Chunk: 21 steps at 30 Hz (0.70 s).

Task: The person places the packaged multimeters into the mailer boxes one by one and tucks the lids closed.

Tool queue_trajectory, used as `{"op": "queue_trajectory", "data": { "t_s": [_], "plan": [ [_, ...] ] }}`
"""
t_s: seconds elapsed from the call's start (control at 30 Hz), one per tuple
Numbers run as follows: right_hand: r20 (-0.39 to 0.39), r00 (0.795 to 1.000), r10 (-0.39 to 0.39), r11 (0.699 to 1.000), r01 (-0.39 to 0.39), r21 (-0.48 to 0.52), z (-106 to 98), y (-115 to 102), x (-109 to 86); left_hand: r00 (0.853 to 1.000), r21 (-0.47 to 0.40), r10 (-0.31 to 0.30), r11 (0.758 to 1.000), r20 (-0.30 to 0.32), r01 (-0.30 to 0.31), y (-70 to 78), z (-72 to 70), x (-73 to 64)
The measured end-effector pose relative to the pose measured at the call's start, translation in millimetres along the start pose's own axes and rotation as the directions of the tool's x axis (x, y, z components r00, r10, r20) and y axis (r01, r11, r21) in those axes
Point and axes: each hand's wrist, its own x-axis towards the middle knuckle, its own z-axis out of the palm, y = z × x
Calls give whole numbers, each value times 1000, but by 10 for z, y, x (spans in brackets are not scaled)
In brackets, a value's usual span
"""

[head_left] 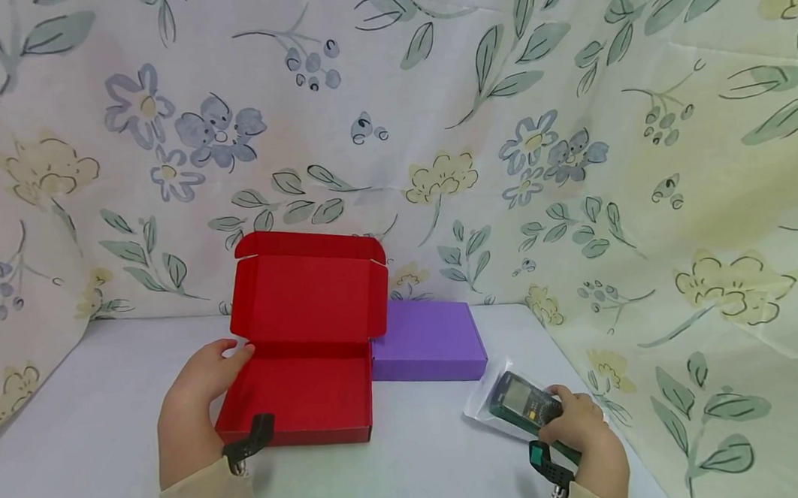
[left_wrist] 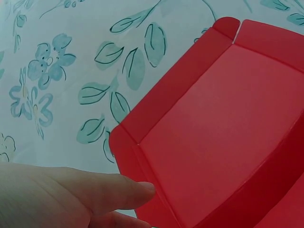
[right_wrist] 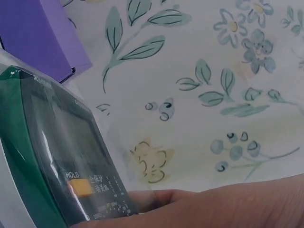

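An open red cardboard box (head_left: 298,397) sits on the table, its lid (head_left: 306,291) tilted up at the back. My left hand (head_left: 199,387) holds the box's left side near the lid hinge; in the left wrist view a finger (left_wrist: 123,190) lies against the lid's side flap. To the right, my right hand (head_left: 580,424) grips a digital multimeter (head_left: 515,397) with a dark face and green casing, inside a clear plastic bag (head_left: 478,406). Its screen (right_wrist: 66,133) and orange HOLD button (right_wrist: 80,187) show in the right wrist view. The lower end is hidden by the hand.
A closed purple box (head_left: 431,341) stands behind and right of the red box, close beside it. White cloth covers the table (head_left: 410,459). A floral curtain (head_left: 393,129) hangs along the back and both sides.
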Motion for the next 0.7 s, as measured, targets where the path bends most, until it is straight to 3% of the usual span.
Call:
{"op": "queue_trajectory", "data": {
  "t_s": [0.3, 0.7],
  "plan": [
    [0, 1000, -10, 999, 10, 48, -103, -118, -119, 1000, 3, -9, 1000, 6, 9, 2, 4, 12],
    [-15, 996, -88, 995, 89, 43, -137, -383, -157, 1000, 16, -14, 1000, 4, 14, 2, -5, 16]
  ]
}}
